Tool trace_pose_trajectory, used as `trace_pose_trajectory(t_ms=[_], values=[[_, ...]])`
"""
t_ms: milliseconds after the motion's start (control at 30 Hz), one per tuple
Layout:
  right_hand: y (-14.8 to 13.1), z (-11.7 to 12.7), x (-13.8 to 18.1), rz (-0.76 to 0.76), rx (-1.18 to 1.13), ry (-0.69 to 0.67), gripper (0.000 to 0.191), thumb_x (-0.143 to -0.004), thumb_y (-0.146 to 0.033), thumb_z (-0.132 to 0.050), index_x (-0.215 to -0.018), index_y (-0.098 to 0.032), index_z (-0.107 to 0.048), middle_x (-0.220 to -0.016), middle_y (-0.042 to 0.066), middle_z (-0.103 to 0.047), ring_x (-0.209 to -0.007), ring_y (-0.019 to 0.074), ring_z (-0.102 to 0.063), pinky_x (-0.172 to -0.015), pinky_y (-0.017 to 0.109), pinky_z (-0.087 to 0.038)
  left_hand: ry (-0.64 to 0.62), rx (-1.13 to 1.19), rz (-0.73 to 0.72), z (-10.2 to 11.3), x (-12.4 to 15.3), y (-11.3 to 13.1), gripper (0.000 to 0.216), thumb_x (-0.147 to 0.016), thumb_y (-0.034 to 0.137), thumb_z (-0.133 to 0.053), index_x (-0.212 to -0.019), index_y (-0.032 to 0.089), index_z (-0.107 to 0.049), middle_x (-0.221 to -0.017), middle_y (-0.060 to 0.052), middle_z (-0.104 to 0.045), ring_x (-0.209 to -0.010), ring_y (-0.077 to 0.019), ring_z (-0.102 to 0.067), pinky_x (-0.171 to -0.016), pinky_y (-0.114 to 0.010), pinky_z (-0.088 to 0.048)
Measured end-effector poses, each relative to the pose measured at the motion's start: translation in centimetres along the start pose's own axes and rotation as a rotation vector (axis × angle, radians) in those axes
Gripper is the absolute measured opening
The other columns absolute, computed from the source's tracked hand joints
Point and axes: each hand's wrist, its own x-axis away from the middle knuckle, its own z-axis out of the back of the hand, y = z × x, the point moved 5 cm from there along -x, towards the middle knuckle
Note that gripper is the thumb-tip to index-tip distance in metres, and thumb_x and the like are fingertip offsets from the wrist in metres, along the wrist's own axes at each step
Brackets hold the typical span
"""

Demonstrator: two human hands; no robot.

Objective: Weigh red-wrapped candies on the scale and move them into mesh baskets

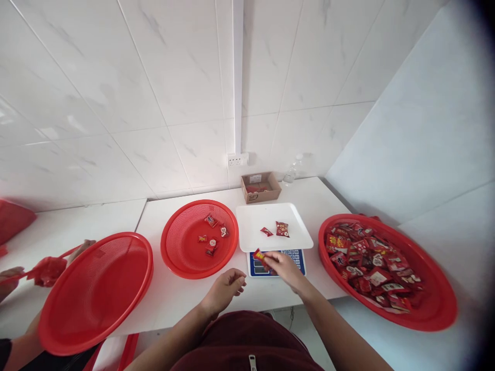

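Note:
My right hand (285, 269) hovers over the front of a blue-faced scale (299, 257) and pinches a small red and yellow candy packet (260, 255). The white tray (247, 219) on the scale carries two red packets (279, 230). My left hand (228, 286) rests above the table edge, fingers loosely curled, nothing visible in it. A round red mesh basket (181, 257) left of the scale holds several packets. At the right, a big red basin (429, 309) is heaped with red candy packets.
Another large red basket (96, 299) overhangs the table at the left. Beside it another person's hands (46, 268) hold a red bag. A small cardboard box (260, 187), a clear bottle (290, 172) and a wall socket (237, 160) sit at the back wall.

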Motion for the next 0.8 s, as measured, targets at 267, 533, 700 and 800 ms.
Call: trace_pose_trajectory(t_ms=[267, 533, 700, 800], values=[[3.6, 6.0, -5.0, -0.031, 0.520, 0.340, 0.028, -0.084, -0.030, -0.042, -0.093, -0.022, -0.068, -0.085, 0.004, -0.070, -0.078, 0.0191, -0.063, -0.071, 0.030, -0.043, -0.002, 0.003, 0.071, 1.1, 0.7, -1.3, 0.043, -0.071, 0.054, -0.062, -0.091, 0.017, -0.058, -0.082, -0.003, -0.061, -0.074, -0.0149, -0.056, -0.070, -0.030, -0.043], [3.2, 5.9, -4.5, -0.068, 0.700, 0.462, 0.034, -0.089, -0.034, -0.038, -0.111, -0.024, -0.063, -0.105, 0.007, -0.068, -0.089, 0.0212, -0.062, -0.067, 0.030, -0.042, 0.020, 0.006, 0.087, 1.6, 0.8, -2.4, 0.043, -0.071, 0.054, -0.062, -0.091, 0.017, -0.058, -0.084, -0.004, -0.062, -0.075, -0.0154, -0.056, -0.069, -0.030, -0.042], [2.1, 4.5, -3.5, 0.191, 0.858, 0.465, 0.037, -0.091, -0.025, -0.034, -0.115, -0.022, -0.062, -0.116, 0.008, -0.062, -0.104, 0.0220, -0.055, -0.083, 0.032, -0.042, 0.018, 0.012, 0.091, 1.9, 0.9, -3.0, 0.045, -0.071, 0.056, -0.061, -0.092, 0.016, -0.057, -0.083, -0.003, -0.061, -0.074, -0.0148, -0.056, -0.068, -0.030, -0.042], [2.2, 3.6, -3.6, 0.250, 0.936, 0.402, 0.036, -0.090, -0.023, -0.036, -0.111, -0.023, -0.065, -0.116, 0.008, -0.062, -0.106, 0.0229, -0.052, -0.089, 0.033, -0.040, 0.022, 0.010, 0.098, 2.0, 1.0, -3.1, 0.047, -0.070, 0.057, -0.061, -0.092, 0.016, -0.057, -0.083, -0.003, -0.060, -0.074, -0.0143, -0.056, -0.068, -0.029, -0.042]])
